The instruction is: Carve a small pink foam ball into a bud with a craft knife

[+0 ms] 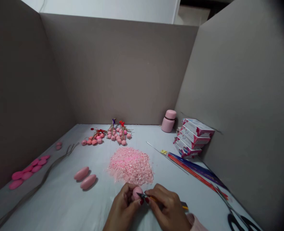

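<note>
Ball (137, 192) and craft knife (141, 195) meet at the bottom centre of the frame. The left hand (124, 203) has its thumb and fingers clamped around the pink ball, which sits at the fingertips with its right side exposed. The right hand (167, 205) is closed on the knife, and the pointed blade crosses the front of the ball; whether it cuts in cannot be told. Just above the hands, in the middle of the frame, spreads a heap of pink chips (132, 166). Two pink spindle-shaped pieces (88, 182) lie left of it, well apart from the grip. Right of centre stand a pink flask (168, 121) and a stack of boxes (192, 138); scissors (229, 220) lie at the lower right.
</note>
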`<state>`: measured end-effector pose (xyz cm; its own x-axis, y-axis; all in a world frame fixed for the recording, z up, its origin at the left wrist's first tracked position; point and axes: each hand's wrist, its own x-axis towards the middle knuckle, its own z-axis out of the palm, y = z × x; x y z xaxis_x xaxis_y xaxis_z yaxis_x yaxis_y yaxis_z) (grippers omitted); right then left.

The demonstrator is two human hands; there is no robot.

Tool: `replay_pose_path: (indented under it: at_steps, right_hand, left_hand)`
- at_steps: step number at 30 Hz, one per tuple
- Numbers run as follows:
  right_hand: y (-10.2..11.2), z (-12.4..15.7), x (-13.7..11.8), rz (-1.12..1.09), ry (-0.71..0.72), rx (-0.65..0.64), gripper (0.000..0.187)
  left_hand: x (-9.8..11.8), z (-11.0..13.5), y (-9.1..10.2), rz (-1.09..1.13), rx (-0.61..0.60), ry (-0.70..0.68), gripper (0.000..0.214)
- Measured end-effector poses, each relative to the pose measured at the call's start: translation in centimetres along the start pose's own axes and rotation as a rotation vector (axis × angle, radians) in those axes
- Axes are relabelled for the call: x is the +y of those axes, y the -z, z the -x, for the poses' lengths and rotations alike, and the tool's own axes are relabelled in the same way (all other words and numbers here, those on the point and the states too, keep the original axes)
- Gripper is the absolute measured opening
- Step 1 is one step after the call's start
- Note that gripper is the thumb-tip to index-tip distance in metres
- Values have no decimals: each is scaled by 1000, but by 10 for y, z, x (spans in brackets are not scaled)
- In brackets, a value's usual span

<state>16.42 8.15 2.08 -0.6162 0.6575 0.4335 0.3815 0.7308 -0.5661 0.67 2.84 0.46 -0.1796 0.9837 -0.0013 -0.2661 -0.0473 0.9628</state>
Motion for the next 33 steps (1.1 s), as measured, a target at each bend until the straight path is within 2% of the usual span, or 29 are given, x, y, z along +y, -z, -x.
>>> replay_pose_path:
  at_steps: [9,13,16,18,25,33]
  right_hand:
    - [0,0,-4,-2,-31,17,19]
    - [2,-4,3,30,-100,66,21]
    - [4,-6,8,23,-148,137,23]
    - [4,-5,8,11,-127,148,23]
    - [-2,2,-3,32,25,43,19]
    - [0,1,-2,47,3,-18,18]
  left_hand:
    - [13,0,1,-33,-51,31,14]
    - [8,0,-1,8,-77,0,17]
    - [2,0,0,7,-47,-23,16]
    - [0,-1,1,-24,-2,-31,14]
    - [4,-2,3,-85,-7,-9,14]
    - [4,0,0,-77,21,-37,10]
